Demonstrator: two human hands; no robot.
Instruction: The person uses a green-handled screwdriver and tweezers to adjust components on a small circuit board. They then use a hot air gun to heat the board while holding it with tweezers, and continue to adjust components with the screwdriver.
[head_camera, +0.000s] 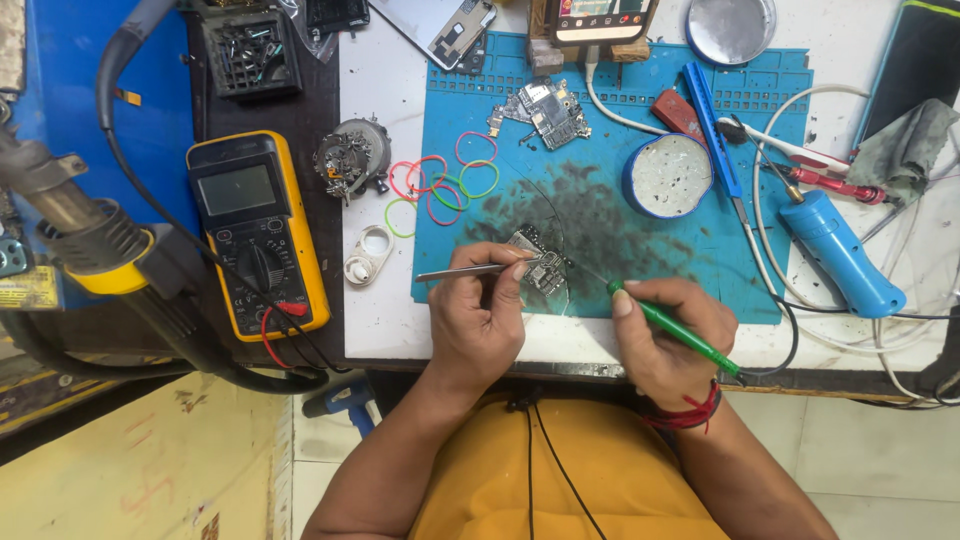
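Note:
My left hand (480, 315) grips metal tweezers (462, 271) that lie across a small circuit board (540, 262) on the blue work mat (610, 230). My right hand (672, 330) holds a green-handled soldering iron (676, 330) like a pen, its thin tip reaching to the same board. A black cable runs from the iron's rear off to the right. Both hands rest at the mat's front edge, close together.
A second circuit board (548, 110), coloured rubber bands (440, 185) and a round tin (668, 175) lie on the mat. A yellow multimeter (255, 230) and a hot-air nozzle (80, 225) sit left. A blue tool (840, 250), red tools and white cables lie to the right.

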